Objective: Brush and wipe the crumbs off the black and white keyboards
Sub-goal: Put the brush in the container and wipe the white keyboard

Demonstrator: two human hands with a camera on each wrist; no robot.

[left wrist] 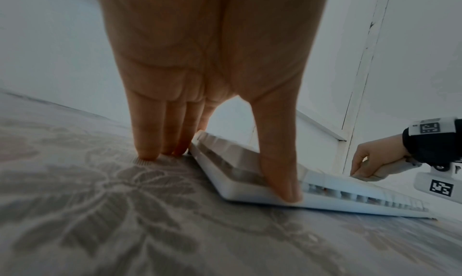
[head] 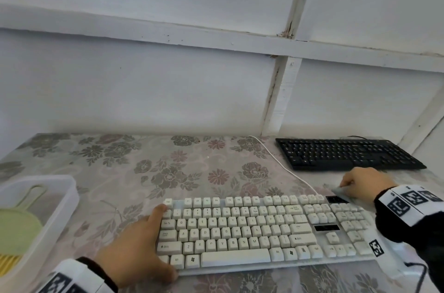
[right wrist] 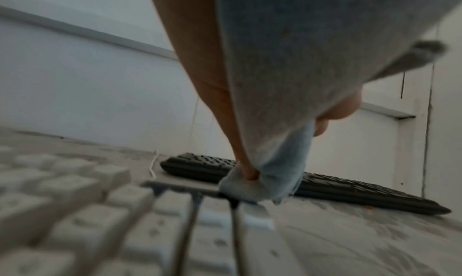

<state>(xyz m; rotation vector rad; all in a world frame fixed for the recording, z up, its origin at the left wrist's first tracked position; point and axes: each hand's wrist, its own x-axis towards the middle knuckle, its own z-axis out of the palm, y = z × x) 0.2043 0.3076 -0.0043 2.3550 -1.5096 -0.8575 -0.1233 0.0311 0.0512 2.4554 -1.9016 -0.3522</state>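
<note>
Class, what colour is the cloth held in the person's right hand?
Light grey cloth, gripped by the right hand; the right wrist view shows it best.

White keyboard (head: 240, 230): I read keycap legends Q, W, E, R, T, A, S, D, Z, V, B, N, M.

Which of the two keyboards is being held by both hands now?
The white keyboard nearest the person: the left hand steadies its left end and the right hand presses a grey cloth on its far right corner. The black keyboard lies untouched behind.
</note>
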